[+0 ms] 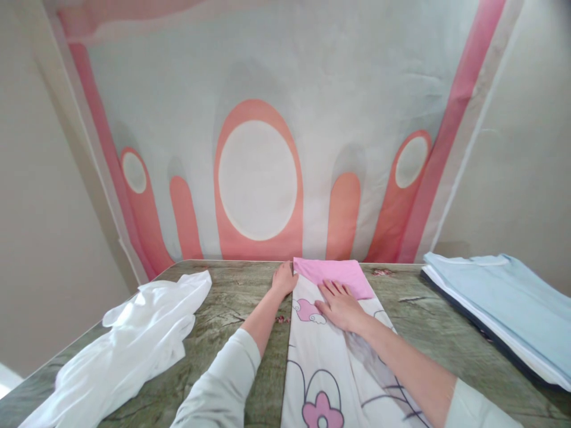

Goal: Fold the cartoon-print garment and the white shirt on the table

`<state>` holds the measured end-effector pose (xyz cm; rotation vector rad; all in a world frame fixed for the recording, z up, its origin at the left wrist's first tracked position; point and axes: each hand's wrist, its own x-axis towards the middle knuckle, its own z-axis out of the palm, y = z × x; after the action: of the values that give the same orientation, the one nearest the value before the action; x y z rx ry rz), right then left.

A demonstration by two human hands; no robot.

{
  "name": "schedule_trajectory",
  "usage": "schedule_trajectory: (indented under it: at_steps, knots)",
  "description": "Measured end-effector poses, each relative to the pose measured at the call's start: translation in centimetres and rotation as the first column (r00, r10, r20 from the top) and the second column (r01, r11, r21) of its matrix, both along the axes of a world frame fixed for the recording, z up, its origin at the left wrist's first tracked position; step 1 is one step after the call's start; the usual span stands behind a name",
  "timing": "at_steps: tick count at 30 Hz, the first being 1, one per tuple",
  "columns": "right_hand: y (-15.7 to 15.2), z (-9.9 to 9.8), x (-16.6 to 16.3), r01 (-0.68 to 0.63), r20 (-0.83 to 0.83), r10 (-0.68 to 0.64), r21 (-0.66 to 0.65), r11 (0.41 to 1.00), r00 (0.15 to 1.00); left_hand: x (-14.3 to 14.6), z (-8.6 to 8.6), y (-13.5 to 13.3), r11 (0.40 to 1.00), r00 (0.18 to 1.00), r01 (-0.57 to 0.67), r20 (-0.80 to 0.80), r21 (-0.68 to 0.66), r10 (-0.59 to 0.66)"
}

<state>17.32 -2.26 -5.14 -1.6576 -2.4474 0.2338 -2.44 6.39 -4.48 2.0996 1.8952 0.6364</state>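
A long folded piece of white printed cloth (307,362) with a pink band at its far end (330,268) lies lengthwise on the table in front of me. Its print shows pink hearts, a pink flower and dark outlines; I cannot tell whether it is a garment. My right hand (341,304) rests flat on it, fingers spread, just where the pink meets the white. At the far left corner, my left hand (284,279) has its fingers bent close together on the cloth's edge, the thumb against the fabric.
To the left, a crumpled white cloth (129,339) sprawls over the wood-patterned table (227,297). A stack of folded clothes (513,291), light blue on top with white and dark layers below, sits at the right. Behind the table hangs a pink-and-white printed backdrop (383,77).
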Motion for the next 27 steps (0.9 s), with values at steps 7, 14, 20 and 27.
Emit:
schedule_trajectory:
  at_steps: [7,14,20,27]
  knots:
    - [-0.1,0.2,0.1,0.009,0.007,-0.009,-0.013,1.0,1.0,0.1,0.4,-1.3,0.995,0.951,-0.066,0.297,-0.068,0.084]
    - [0.0,-0.3,0.5,-0.004,-0.074,0.005,0.006,1.0,0.997,-0.7,1.7,-2.4,0.931,0.84,0.042,0.518,-0.363,0.164]
    - [2.4,-0.4,3.4,0.082,-0.138,-0.079,0.015,0.997,0.987,-0.4,1.6,-3.2,0.94,0.81,0.102,0.575,-0.326,0.112]
    - [3.0,-0.7,7.2,0.188,0.06,-0.184,-0.08,0.979,0.981,0.1,1.7,-3.3,0.958,0.881,0.222,0.458,-0.184,-0.116]
